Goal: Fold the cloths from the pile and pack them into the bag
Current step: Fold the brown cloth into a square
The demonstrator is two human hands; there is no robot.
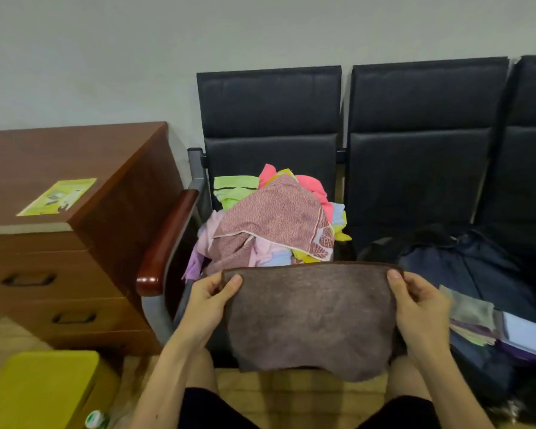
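A brown cloth (pixel 310 317) hangs spread out in front of me. My left hand (pixel 209 300) pinches its top left corner and my right hand (pixel 416 305) pinches its top right corner. Behind it, a pile of cloths (pixel 273 221) in pink, green, yellow and lilac fills the leftmost black seat. On the seat to the right lies a dark blue bag (pixel 464 274), open, with several folded cloths (pixel 489 326) stacked in its mouth at the right edge.
A row of black padded chairs (pixel 415 119) stands against the wall, with a wooden armrest (pixel 164 243) at its left end. A brown drawer cabinet (pixel 59 243) is on the left, a yellow-green box (pixel 37 388) at the lower left. My knees are below.
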